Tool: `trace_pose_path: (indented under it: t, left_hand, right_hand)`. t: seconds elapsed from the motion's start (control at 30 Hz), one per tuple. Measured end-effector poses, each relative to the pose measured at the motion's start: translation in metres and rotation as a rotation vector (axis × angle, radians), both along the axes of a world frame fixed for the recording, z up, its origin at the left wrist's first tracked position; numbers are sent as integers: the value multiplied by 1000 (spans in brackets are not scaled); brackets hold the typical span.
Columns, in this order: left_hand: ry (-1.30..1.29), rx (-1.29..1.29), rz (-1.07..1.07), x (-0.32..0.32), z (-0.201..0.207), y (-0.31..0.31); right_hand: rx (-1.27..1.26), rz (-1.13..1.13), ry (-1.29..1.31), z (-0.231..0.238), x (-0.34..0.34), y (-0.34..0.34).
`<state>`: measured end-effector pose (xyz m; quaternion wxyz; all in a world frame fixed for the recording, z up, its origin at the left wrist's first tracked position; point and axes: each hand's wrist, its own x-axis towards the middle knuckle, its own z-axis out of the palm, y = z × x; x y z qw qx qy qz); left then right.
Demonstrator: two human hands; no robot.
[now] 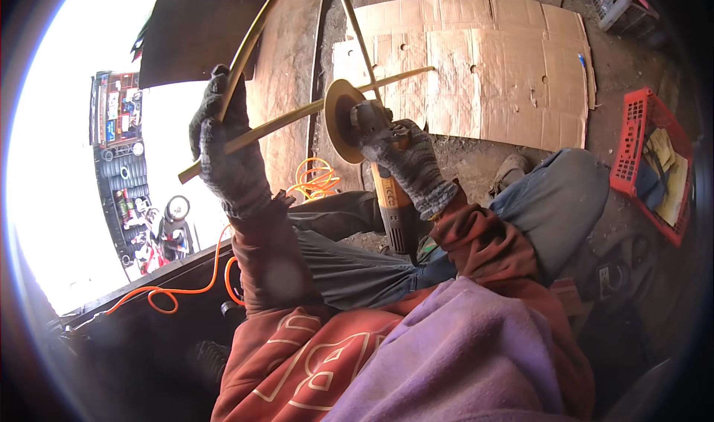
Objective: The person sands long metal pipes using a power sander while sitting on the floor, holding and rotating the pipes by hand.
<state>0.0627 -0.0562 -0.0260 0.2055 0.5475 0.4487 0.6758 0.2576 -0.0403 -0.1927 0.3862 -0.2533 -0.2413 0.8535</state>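
My left hand (232, 150), in a grey knitted glove, is closed round thin yellowish metal bars (279, 118) that cross in a triangular frame. One bar runs up past its fingers; another slants across the palm toward the right. My right hand (413, 165), gloved alike, grips an orange-and-black angle grinder (392, 202) near its head. The grinder's round tan disc (336, 135) stands nearly edge-up and covers part of the slanting bar. Whether disc and bar touch, I cannot tell.
Flattened cardboard (513, 72) lies on the dirty floor ahead. A red plastic crate (631, 135) with scraps stands at the right, a grey crate (617, 5) farther back. An orange cable (316, 180) coils beyond my legs; more orange cord (163, 292) runs along the left edge.
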Motion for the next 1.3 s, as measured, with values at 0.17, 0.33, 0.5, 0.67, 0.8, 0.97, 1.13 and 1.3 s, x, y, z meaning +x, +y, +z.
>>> trace_pose_path:
  t: [0.17, 0.33, 0.5, 0.67, 0.8, 0.97, 1.13, 1.3]
  left_hand:
    - [18, 9, -3, -4, -1, -1]
    - [56, 28, -28, -3, -3, 1]
    - [-68, 20, -11, -3, -1, 4]
    - [-128, 63, -137, -4, 0, 6]
    - [-186, 40, -78, 1, -4, 14]
    - [-213, 37, -124, -5, 2, 8]
    - [-242, 10, -148, -9, 1, 6]
    - [-365, 6, -263, -9, -6, 7]
  right_hand:
    - [-163, -34, -122, -18, -5, 10]
    - [-217, -82, -123, -26, -3, 15]
    - [-27, 37, -70, -6, 4, 5]
    - [-76, -35, 0, -5, -2, 5]
    - [-186, 59, -294, -35, 5, 24]
    - [88, 52, -63, 20, 8, 3]
    - [46, 86, -49, 9, 13, 12]
    - [-131, 40, -124, -13, 11, 22]
